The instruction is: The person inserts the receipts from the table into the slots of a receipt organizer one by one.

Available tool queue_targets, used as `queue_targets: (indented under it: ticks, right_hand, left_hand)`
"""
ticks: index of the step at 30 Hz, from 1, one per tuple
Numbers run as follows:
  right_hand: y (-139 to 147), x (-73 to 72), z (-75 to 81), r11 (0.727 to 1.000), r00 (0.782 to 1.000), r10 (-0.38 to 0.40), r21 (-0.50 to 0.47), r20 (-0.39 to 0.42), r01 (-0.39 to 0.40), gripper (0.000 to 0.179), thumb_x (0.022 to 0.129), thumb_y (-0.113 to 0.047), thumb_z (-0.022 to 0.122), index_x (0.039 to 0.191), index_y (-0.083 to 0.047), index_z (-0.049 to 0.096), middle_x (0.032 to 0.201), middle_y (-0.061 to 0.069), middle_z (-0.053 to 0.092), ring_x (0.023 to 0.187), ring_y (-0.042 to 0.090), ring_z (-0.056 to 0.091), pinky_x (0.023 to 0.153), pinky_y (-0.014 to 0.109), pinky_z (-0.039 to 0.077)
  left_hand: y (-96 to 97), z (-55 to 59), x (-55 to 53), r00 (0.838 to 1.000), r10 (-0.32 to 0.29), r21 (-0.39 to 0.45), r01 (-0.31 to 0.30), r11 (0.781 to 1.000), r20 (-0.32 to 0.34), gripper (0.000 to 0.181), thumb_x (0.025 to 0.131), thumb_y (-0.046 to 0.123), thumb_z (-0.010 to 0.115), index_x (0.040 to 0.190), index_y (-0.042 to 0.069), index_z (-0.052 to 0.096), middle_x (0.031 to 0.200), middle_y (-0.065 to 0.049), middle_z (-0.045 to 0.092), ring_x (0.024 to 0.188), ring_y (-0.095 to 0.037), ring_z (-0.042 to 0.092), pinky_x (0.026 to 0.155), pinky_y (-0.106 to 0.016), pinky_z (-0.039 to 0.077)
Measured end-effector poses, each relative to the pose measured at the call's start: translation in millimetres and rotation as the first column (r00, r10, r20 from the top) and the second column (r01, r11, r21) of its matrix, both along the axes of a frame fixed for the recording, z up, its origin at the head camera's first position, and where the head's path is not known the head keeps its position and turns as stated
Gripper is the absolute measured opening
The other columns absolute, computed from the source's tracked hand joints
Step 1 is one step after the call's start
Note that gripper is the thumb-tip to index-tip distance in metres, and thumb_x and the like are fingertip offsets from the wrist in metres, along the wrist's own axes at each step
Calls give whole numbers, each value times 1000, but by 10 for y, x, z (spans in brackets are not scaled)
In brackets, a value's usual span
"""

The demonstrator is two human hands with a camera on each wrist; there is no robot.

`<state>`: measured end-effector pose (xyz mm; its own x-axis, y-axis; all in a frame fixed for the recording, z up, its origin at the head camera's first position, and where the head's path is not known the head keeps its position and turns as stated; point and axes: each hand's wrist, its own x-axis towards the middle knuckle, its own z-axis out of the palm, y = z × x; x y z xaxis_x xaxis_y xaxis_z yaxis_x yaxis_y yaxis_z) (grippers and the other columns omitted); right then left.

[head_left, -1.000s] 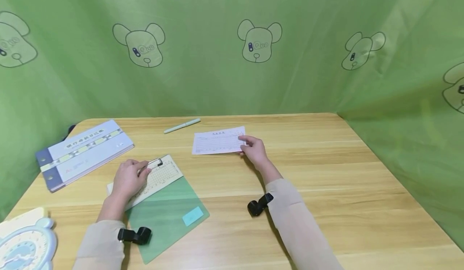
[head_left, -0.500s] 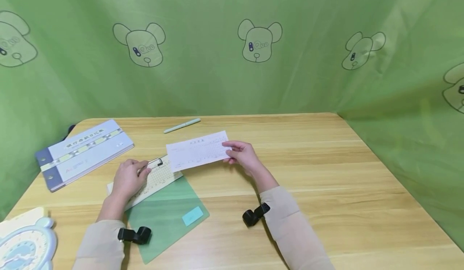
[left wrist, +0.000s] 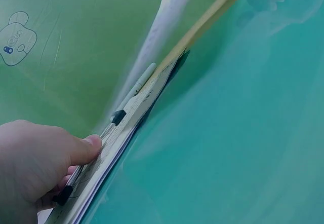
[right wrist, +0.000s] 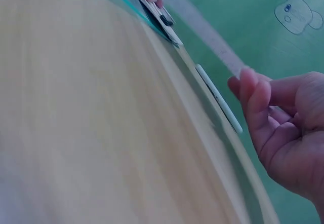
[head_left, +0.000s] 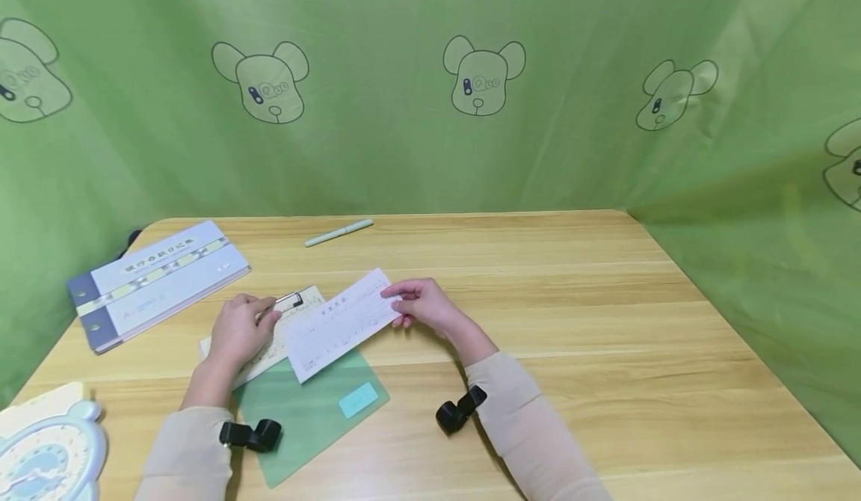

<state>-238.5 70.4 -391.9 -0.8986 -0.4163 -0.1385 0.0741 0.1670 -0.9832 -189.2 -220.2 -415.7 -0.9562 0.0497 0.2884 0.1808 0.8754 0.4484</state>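
Observation:
My left hand (head_left: 235, 333) grips the wire clip (head_left: 289, 302) at the top of a translucent green clipboard (head_left: 309, 404). Its thumb lies along the clip in the left wrist view, between two black end caps. Under the clip are printed cream sheets (head_left: 255, 364), partly covered by the hand. My right hand (head_left: 430, 306) pinches one end of a white printed paper slip (head_left: 339, 325) between thumb and fingers. The slip slants over the sheets and the upper part of the clipboard, its far end close to the left hand. A light blue label (head_left: 358, 400) is on the clipboard.
A pale green pen (head_left: 338, 232) lies near the table's back edge. A thick white and blue account book (head_left: 161, 280) sits at the left, with a blue toy clock (head_left: 50, 456) at the front left. A green curtain (head_left: 377, 157) hangs behind the wooden table (head_left: 572, 299).
The right hand has brought the paper slip from the table's middle leftward and nearer, tilting it over the clipboard. The left hand has stayed on the clip.

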Motion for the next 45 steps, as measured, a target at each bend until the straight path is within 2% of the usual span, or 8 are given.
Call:
queue_targets:
  ticks: [5, 11, 17, 22, 30, 33, 40, 45]
  right_hand:
    - [-144, 36, -66, 999, 998, 38, 18, -54, -37, 25, 78, 10, 53, 102, 7, 58, 71, 15, 59, 50, 16, 55, 45, 21, 44]
    - [-377, 95, -99, 998, 996, 40, 57, -76, -35, 18, 78, 8, 56, 95, 7, 60, 67, 13, 58, 49, 15, 54, 47, 24, 47]
    - [-578, 162, -111, 998, 999, 19, 52, -36, -17, 18, 80, 7, 53, 96, 6, 60, 71, 13, 59, 52, 17, 57, 52, 27, 49]
    - [-687, 206, -129, 998, 999, 33, 45, 10, -33, 21, 81, 8, 51, 100, 6, 59, 75, 11, 59, 54, 16, 58, 54, 26, 50]
    - [-795, 221, -142, 998, 999, 32, 46, 41, -33, 22, 81, 8, 51, 100, 6, 59, 74, 11, 58, 55, 16, 58, 55, 26, 50]
    - [-828, 216, -143, 998, 999, 24, 56, 44, -26, 21, 81, 9, 51, 100, 6, 60, 74, 11, 58, 54, 16, 58, 55, 25, 50]
    - [-884, 204, -127, 997, 999, 1, 80, 52, -5, 20, 80, 9, 51, 98, 5, 60, 74, 11, 57, 54, 16, 58, 54, 25, 49]
    - [-917, 183, -121, 997, 998, -8, 81, 58, 3, 21, 80, 10, 51, 98, 5, 60, 74, 11, 57, 53, 17, 58, 54, 25, 49]
  left_hand:
    - [2, 21, 4, 999, 18, 6, -19, 1000, 28, 34, 84, 18, 54, 109, -5, 56, 96, -24, 50, 88, -38, 44, 74, -49, 35]
    - [3, 32, -1, 999, 27, -2, -27, 1000, 39, 35, 83, 18, 55, 110, -4, 55, 97, -25, 51, 89, -39, 45, 75, -49, 34]
    - [15, 41, -1, 998, 38, -7, -38, 999, 43, 35, 83, 19, 54, 109, -4, 56, 97, -23, 51, 89, -38, 45, 74, -48, 35]
    - [21, 46, 9, 998, 44, -13, -44, 999, 34, 36, 82, 21, 54, 108, -3, 57, 96, -23, 51, 89, -37, 45, 74, -48, 36]
    - [17, 33, 9, 998, 44, -25, -43, 999, 41, 36, 82, 21, 56, 109, -3, 57, 97, -23, 50, 89, -37, 45, 74, -48, 36]
    - [9, 21, 4, 999, 33, -40, -32, 999, 22, 34, 82, 19, 57, 109, -3, 57, 95, -22, 50, 87, -36, 45, 73, -47, 36]
    - [-1, -8, -17, 997, -28, -124, 19, 992, -73, 29, 82, 14, 57, 105, -3, 59, 88, -20, 51, 81, -34, 46, 70, -45, 36]
    - [-3, -18, -32, 997, -30, -152, 18, 988, -74, 26, 84, 13, 55, 104, -2, 60, 88, -20, 51, 82, -34, 45, 72, -45, 36]
